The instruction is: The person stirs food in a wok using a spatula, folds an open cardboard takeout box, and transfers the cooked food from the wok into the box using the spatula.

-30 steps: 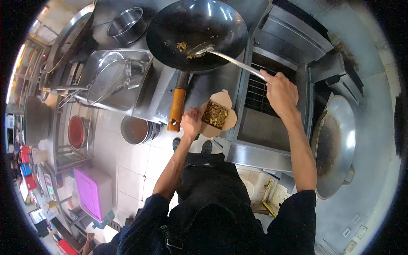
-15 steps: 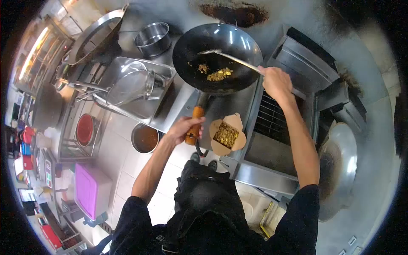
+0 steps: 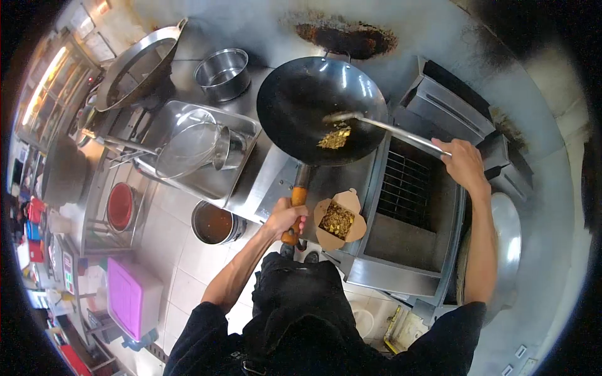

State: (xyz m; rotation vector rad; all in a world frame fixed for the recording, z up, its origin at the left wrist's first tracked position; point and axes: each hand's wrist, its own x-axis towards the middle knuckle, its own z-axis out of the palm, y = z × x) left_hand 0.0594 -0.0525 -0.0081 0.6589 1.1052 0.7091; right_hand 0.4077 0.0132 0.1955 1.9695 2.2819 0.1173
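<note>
My left hand (image 3: 286, 217) is closed round the wooden handle (image 3: 299, 196) of a dark wok (image 3: 288, 100). In the wok lies a small heap of fried rice (image 3: 334, 138) with yellow bits. My right hand (image 3: 465, 164) grips the far end of a metal wok spatula (image 3: 407, 133), its blade inside the wok just above the rice. Close to the right of my left hand stands an open cardboard takeaway box (image 3: 359, 230), its flaps spread, filled with fried rice (image 3: 337, 221).
Left of the wok, a steel tray (image 3: 241, 172) holds a strainer (image 3: 188, 147) and a metal cup. Behind it stands a steel pot (image 3: 222, 75). A grill grate (image 3: 404, 182) lies to the right. On the floor are a bucket (image 3: 213, 222) and a purple-lidded bin (image 3: 135, 291).
My right hand has moved right and down, drawing the spatula blade rightward through the wok. The rice is gathered into one smaller heap. The whole view has shifted slightly.
</note>
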